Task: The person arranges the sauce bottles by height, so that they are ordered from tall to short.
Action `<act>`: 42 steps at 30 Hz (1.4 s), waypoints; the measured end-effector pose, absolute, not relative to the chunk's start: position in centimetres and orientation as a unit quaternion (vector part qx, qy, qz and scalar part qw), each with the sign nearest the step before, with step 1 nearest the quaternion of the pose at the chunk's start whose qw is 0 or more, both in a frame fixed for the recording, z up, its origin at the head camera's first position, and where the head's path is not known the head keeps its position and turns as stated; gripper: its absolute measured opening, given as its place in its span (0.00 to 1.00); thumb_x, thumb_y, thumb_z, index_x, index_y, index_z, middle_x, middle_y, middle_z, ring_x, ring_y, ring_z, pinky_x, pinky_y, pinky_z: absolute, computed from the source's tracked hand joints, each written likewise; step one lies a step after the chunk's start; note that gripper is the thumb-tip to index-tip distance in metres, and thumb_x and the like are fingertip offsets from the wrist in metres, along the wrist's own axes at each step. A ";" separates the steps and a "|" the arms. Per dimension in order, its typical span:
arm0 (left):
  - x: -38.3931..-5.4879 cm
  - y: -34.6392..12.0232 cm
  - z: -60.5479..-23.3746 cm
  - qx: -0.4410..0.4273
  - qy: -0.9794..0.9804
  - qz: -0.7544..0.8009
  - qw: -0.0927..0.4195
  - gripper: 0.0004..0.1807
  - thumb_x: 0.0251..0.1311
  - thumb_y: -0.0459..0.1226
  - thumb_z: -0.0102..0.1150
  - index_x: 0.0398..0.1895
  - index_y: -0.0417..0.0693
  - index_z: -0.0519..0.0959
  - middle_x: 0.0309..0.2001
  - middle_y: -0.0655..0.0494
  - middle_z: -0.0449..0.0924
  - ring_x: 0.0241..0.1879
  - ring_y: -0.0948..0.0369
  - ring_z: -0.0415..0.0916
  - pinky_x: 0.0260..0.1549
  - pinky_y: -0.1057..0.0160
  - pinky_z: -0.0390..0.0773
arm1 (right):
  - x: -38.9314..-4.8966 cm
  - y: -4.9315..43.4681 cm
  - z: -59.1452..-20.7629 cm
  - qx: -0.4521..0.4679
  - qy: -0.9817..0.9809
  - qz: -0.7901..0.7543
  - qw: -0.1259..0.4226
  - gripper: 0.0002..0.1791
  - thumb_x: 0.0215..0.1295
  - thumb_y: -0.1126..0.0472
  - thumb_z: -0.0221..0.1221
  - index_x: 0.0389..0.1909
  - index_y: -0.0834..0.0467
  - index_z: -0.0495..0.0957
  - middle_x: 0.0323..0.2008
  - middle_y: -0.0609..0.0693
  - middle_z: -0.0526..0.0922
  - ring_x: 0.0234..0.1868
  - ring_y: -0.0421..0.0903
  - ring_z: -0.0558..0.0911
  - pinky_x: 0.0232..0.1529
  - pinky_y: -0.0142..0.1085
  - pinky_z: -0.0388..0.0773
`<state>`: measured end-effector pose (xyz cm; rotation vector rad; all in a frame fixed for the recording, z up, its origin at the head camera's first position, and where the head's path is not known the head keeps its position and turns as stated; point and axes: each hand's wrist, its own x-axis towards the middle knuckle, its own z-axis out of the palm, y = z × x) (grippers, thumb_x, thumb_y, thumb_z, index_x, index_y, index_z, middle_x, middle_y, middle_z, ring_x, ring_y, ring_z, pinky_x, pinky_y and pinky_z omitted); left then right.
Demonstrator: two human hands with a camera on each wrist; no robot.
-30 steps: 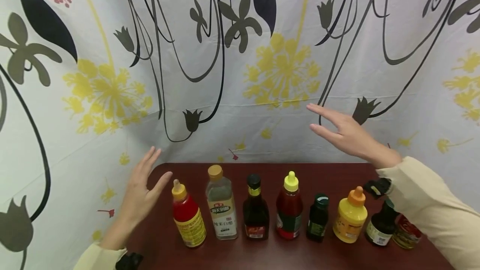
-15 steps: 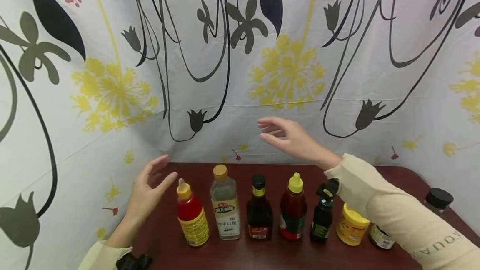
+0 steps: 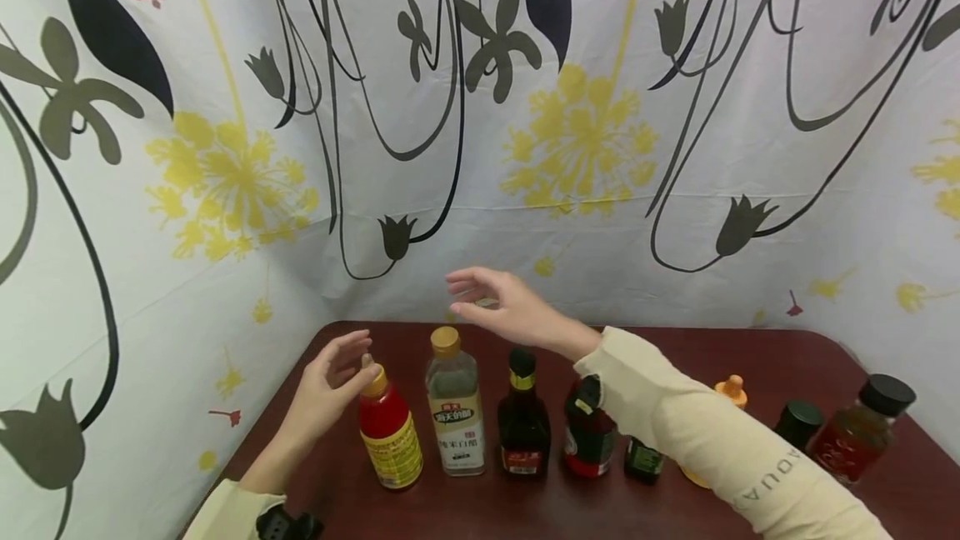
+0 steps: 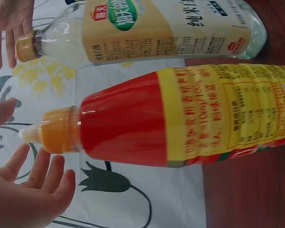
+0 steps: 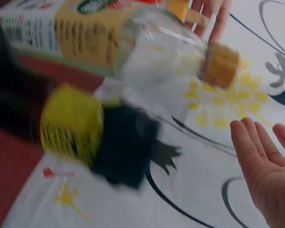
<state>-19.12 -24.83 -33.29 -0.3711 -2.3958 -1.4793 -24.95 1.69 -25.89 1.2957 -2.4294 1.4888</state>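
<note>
My left hand (image 3: 326, 394) is at the orange cap and pale nozzle of a red squeeze bottle (image 3: 390, 436) with a yellow label. In the left wrist view its relaxed fingers (image 4: 52, 175) and thumb lie either side of the nozzle, not closed on it. My right hand (image 3: 510, 307) hovers behind and above a clear vinegar bottle (image 3: 457, 419) with a gold cap, fingers loosely bent and holding nothing. In the right wrist view its palm (image 5: 270, 175) shows bare, apart from the vinegar bottle (image 5: 161, 47). A dark bottle (image 3: 525, 432) with a black cap stands under the right wrist.
Farther right in the row, my right sleeve (image 3: 697, 423) partly covers a dark red sauce bottle (image 3: 588, 444), a small green-labelled bottle (image 3: 643, 461) and an orange-tipped bottle (image 3: 731, 390). A black-lidded jar (image 3: 851, 440) stands at the right of the dark red table (image 3: 450, 515). Patterned cloth (image 3: 480, 140) hangs behind.
My right hand has swept left and down, from over the right side to behind the vinegar bottle. My left hand has moved slightly right and down, up to the red bottle's nozzle.
</note>
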 end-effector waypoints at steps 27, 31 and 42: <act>-25.3 -27.7 -44.5 -0.196 -0.756 -0.593 0.197 0.18 0.54 0.36 0.59 0.50 0.47 0.75 0.46 0.51 0.78 0.45 0.58 0.75 0.41 0.67 0.74 | -24.8 -0.8 -27.5 0.430 -0.824 0.363 -0.065 0.20 0.54 0.62 0.62 0.50 0.57 0.75 0.44 0.49 0.77 0.39 0.39 0.76 0.37 0.28 0.73; -26.4 -28.4 -46.4 -0.226 -0.738 -0.601 0.207 0.19 0.54 0.38 0.60 0.51 0.49 0.74 0.46 0.54 0.78 0.44 0.60 0.76 0.40 0.69 0.74 | -25.2 -0.7 -27.2 0.432 -0.823 0.361 -0.075 0.19 0.52 0.62 0.63 0.48 0.58 0.77 0.42 0.49 0.78 0.37 0.38 0.77 0.36 0.28 0.74; -19.6 -23.8 -36.7 -0.092 -0.769 -0.611 0.161 0.16 0.52 0.32 0.60 0.46 0.38 0.76 0.44 0.47 0.79 0.40 0.64 0.77 0.39 0.70 0.74 | -25.6 -1.3 -26.5 0.420 -0.823 0.371 -0.087 0.18 0.50 0.66 0.64 0.44 0.61 0.78 0.39 0.53 0.80 0.33 0.38 0.77 0.32 0.29 0.75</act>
